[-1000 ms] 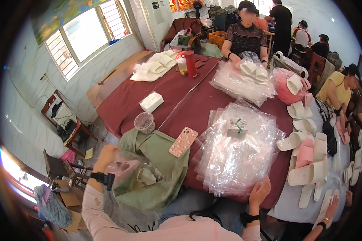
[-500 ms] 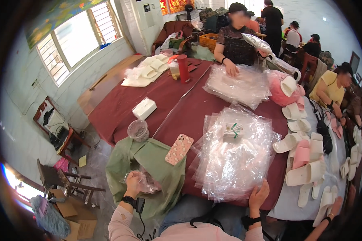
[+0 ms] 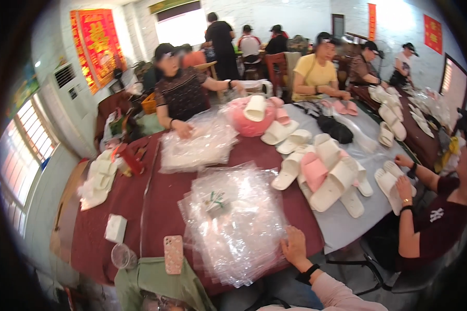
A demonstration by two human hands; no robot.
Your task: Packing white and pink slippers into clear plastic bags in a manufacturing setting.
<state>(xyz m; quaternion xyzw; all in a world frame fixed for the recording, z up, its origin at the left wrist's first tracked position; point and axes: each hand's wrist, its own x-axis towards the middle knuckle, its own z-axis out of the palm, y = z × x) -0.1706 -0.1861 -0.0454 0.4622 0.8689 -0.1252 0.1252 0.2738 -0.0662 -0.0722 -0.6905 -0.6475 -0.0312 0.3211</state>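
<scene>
My right hand (image 3: 296, 245) rests at the right edge of a stack of clear plastic bags (image 3: 236, 223), its fingers stretched out and nothing held. A small white and green packet (image 3: 216, 203) lies on top of the stack. My left hand is out of the picture. At the lower edge, part of a crumpled clear bag shows on a green cloth (image 3: 153, 280). Beside the stack, on that cloth, lies a pink patterned phone (image 3: 173, 254).
A clear tub (image 3: 123, 256) and a white box (image 3: 115, 228) stand at the left on the dark red tablecloth (image 3: 161, 207). White and pink slippers (image 3: 337, 179) are piled to the right. Across the table, a co-worker (image 3: 181, 90) touches another bag stack (image 3: 197, 142). Another handles slippers at right.
The view has swung to the right and up, showing more co-workers and slippers. My left hand has gone out of the picture. My right hand stays by the bag stack's edge.
</scene>
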